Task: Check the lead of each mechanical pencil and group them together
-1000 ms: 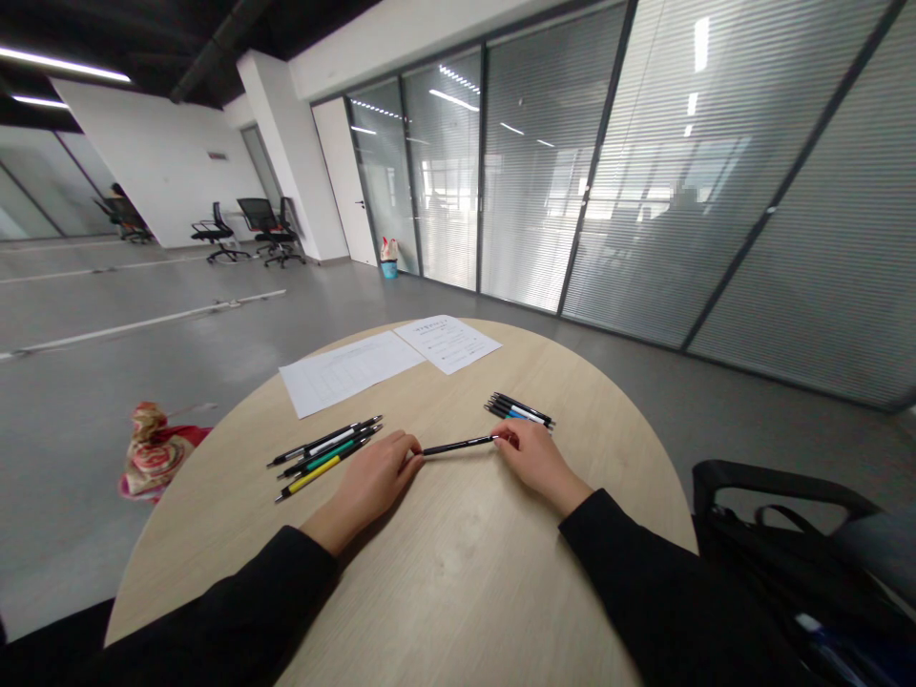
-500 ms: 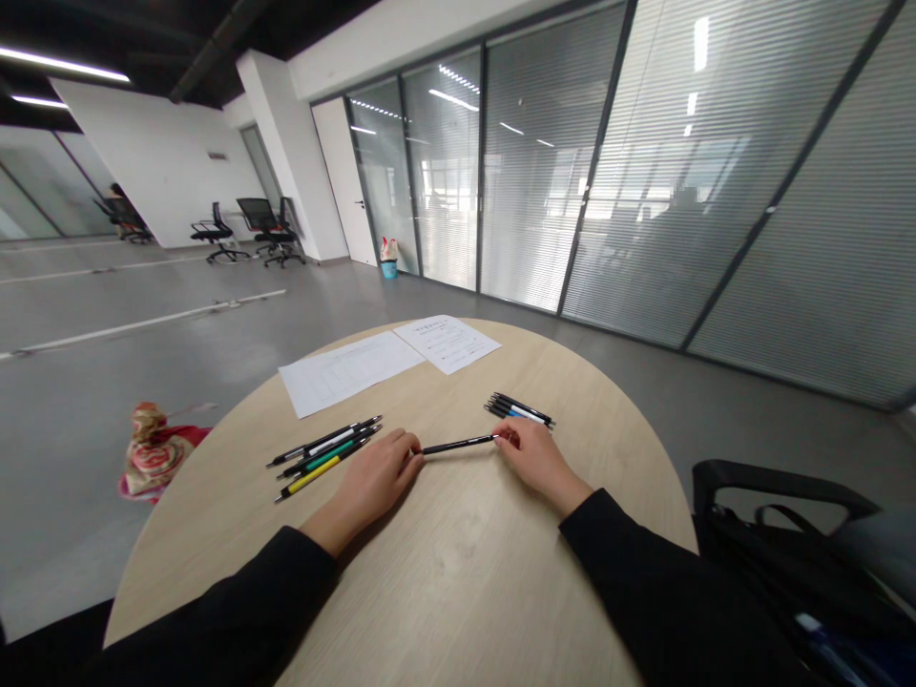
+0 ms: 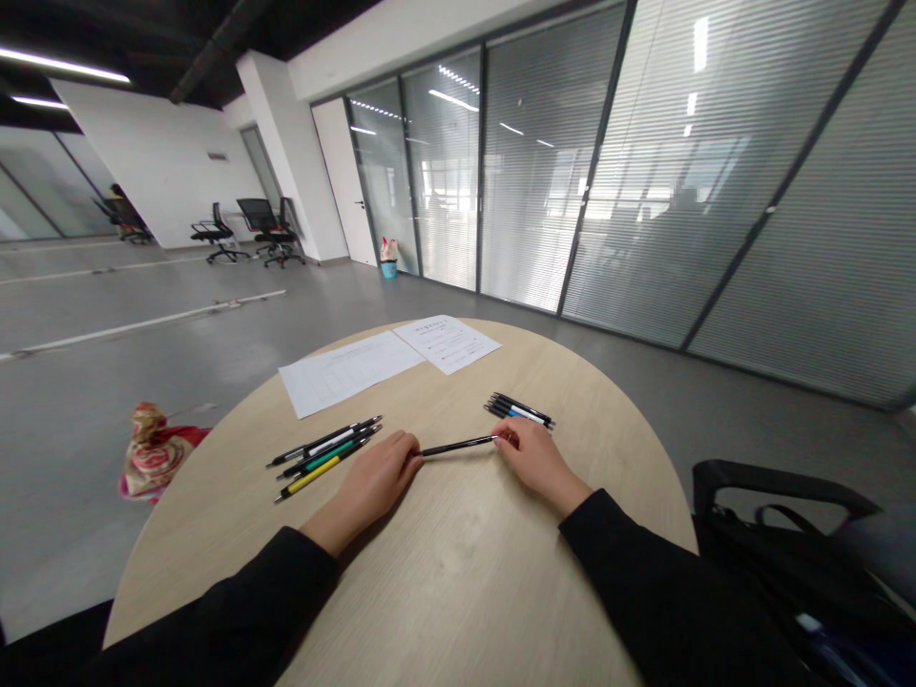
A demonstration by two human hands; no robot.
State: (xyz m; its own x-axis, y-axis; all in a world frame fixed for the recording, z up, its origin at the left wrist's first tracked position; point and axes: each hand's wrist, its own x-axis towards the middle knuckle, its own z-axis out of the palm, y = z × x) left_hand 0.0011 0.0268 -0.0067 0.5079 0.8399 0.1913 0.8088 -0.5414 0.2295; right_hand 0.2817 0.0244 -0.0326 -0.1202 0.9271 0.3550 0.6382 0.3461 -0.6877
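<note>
A slim black pen (image 3: 458,446) spans the gap between my two hands, slightly above or on the round table. My left hand (image 3: 383,472) pinches its left end between thumb and fingers. At the opposite end, the fingertips of my right hand (image 3: 530,456) are closed on it. Left of my left hand lies a loose group of several pens, among them a yellow and black one (image 3: 307,479) and a green and black one (image 3: 330,456). Just beyond my right hand, a tighter row of pens (image 3: 519,408) includes blue and white ones.
Two printed sheets, a left one (image 3: 350,370) and a right one (image 3: 450,343), lie on the far part of the round wooden table (image 3: 458,592). A black chair (image 3: 780,482) with a dark bag stands at right. A patterned bag (image 3: 157,453) rests on the floor at left.
My hands and the black pen hold almost the same position. A greyish shape by the chair at the right edge no longer shows.
</note>
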